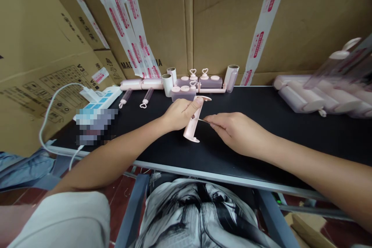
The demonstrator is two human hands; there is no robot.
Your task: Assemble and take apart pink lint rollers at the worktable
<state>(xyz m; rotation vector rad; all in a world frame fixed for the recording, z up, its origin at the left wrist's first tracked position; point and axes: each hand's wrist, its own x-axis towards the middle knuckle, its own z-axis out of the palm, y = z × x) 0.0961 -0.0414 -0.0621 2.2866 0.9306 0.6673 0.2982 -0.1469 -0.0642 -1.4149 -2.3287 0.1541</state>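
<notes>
Handling | L hand (178, 114) wraps pink plastic piece (190, 130), prob light+stiff, grab mid-body | R hand (232, 131) pinches thin pin (204, 120)

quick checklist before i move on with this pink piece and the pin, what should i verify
1. Left hand grip on the pink holder: ok, fingers wrapped around its upper half.
2. Holder's foot on the black table: ok, it appears to rest there, tilted.
3. Right hand pinch on the thin metal pin: ok.
4. Pin tip seated in the holder: cannot tell, the contact is too small to see.
5. Clearance behind: cannot tell, the row of pink parts stands close behind the holder's top.
</notes>
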